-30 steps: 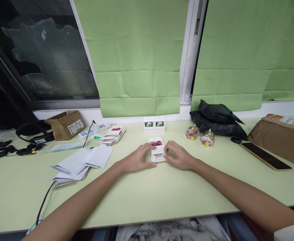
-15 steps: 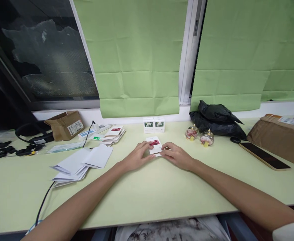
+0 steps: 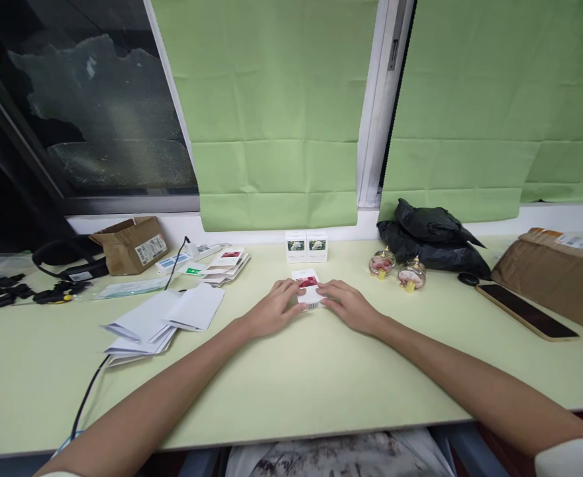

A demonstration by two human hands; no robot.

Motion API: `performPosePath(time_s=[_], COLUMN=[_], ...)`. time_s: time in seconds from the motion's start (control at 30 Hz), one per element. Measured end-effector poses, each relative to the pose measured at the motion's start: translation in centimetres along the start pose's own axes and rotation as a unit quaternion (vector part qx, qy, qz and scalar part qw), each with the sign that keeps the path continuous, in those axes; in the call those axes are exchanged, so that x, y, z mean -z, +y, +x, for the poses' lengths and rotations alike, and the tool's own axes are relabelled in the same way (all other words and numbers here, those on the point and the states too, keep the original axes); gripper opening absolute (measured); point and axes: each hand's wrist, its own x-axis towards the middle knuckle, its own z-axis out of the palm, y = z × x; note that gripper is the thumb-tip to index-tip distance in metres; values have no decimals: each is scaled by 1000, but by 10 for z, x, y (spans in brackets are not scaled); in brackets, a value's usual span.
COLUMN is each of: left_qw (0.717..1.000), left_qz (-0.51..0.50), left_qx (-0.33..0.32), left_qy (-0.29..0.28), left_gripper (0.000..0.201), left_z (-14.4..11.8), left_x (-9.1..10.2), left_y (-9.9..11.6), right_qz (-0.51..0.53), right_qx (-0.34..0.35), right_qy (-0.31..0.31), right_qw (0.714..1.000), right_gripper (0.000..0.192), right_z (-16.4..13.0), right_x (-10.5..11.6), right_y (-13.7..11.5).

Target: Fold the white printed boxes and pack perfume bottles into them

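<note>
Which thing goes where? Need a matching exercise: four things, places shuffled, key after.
Things:
1. red-flower box
2. phone
3. white box pair
4. small brown carton

Places:
A. beside the large brown parcel
B. back left of the table
C. between left hand and right hand
D. below the green blind

Pairs: 1-C, 2-A, 3-D, 4-B

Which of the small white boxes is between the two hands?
The red-flower box, lying between the left hand and the right hand; the two white-flower boxes stand farther back, side by side.
</note>
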Motion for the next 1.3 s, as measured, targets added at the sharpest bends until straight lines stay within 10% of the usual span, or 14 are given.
performPosePath(time_s=[0.37,0.47,0.6,1.0,1.3], left_qw=[995,979,961,973,975], left_qz=[-90,-127,-87,-169,-161], left_qx=[10,114,236,28,-6], left_qy=[45,109,116,157,151], left_gripper=[37,55,77,73,71], left_z=[1,4,9,6,5], left_x=[-6,-12,-19,-16,-17], left_y=[-10,-17,-21,-5,-3], right_qz=[39,52,55,144,128], right_qx=[-38,-119,-163,-82,-55], right_qy=[4,26,-12,58,65], right_qw=[998,991,985,984,988], right_gripper=[39,64,50,42,53], right_z=[-2,-1,4,2,2], right_x=[1,-1,1,6,10], right_y=[-1,2,4,-11,-17])
